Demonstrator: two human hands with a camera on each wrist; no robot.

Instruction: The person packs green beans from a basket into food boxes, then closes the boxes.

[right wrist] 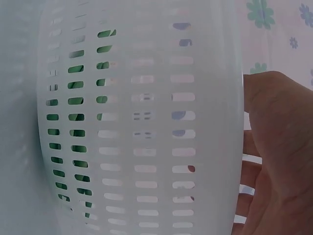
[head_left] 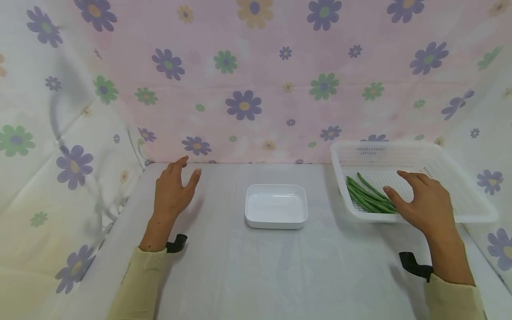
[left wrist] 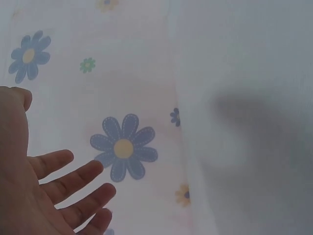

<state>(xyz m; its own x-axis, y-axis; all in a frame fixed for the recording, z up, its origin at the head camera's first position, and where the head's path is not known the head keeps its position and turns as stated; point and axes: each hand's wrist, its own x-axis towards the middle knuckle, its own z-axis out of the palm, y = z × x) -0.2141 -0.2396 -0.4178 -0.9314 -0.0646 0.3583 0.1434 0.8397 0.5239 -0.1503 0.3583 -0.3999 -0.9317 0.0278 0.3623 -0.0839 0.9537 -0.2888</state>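
Khaki sleeves (head_left: 138, 286), one pair, at the near edge. Left hand (head_left: 172, 191): above the left side of the white worktop (head_left: 272, 271); grip loose, fingers spread. Right hand (head_left: 426, 204): at the near side of a white perforated basket (head_left: 476, 217); grip likewise unclosed, fingers extended, contact unclear. Green beans (head_left: 370, 201), one bunch: inside the basket, left part, near the right thumb. White rectangular dish (head_left: 276, 206): between the hands.
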